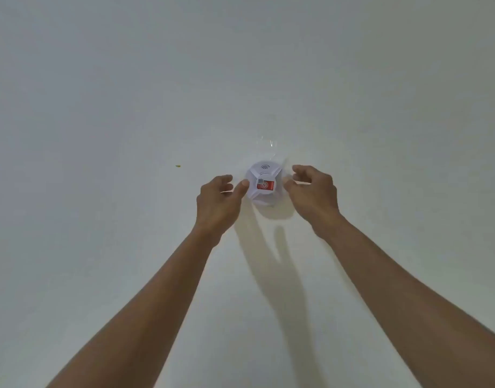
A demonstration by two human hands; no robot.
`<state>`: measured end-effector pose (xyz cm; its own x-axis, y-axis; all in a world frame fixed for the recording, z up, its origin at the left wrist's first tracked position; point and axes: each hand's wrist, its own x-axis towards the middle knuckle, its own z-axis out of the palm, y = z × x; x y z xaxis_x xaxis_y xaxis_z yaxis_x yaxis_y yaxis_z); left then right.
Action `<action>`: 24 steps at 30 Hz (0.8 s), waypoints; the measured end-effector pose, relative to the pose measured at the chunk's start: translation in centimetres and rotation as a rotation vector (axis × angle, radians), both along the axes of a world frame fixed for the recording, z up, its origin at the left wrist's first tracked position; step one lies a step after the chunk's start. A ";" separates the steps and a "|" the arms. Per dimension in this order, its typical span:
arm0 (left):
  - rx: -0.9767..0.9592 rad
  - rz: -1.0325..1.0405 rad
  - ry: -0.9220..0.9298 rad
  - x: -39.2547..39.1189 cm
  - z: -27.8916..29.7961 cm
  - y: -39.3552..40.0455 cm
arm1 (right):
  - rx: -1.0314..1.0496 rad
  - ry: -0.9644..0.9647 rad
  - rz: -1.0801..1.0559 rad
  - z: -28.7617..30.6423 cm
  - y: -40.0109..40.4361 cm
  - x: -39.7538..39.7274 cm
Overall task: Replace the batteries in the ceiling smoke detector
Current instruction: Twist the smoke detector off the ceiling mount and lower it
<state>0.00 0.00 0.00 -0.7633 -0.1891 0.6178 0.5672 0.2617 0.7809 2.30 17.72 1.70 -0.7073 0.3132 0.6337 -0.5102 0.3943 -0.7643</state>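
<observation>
Both arms reach up to the ceiling (pixel 101 93), w/ the smoke detector (pixel 264 182) mounted just right of frame centre.

Left hand (pixel 219 201), at the detector's 9 o'clock: fingers loosely curled and spread, thumb tip touching the detector's left edge, nothing gripped yet. A tiny yellowish speck (pixel 178 165) sits on the ceiling further out at 9 o'clock, irrelevant.

Detector: white, round, w/ a red label (pixel 265 186) on its face at approx 6 o'clock and sound-wave marks at 12. Something clear and shiny, prob tape or film, seems to run from 12 to 2 o'clock; can't tell for sure.

Right hand (pixel 313 191), at 3 o'clock: half open, fingers curled toward the rim, just beside it; contact unclear, holds nothing.

Step in hand looks like getting hold of the body to free it from the base. To do it well: set fingertips of both hands opposite each other on the rim, grip evenly, twist w/o pulling down hard. If that is tape, peel it first. Keep one hand under the unit so it doesn't drop.
</observation>
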 end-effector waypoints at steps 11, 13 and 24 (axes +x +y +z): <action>0.070 -0.011 -0.035 -3.2 0.0 1.5 | -0.097 -0.007 0.017 -0.8 0.2 -3.3; 0.098 -0.010 -0.027 -3.3 0.0 1.7 | -0.120 -0.004 0.032 -0.7 -0.1 -3.6; 0.182 -0.101 -0.069 -3.8 0.7 1.9 | -0.227 0.006 0.057 -1.1 -1.2 -4.3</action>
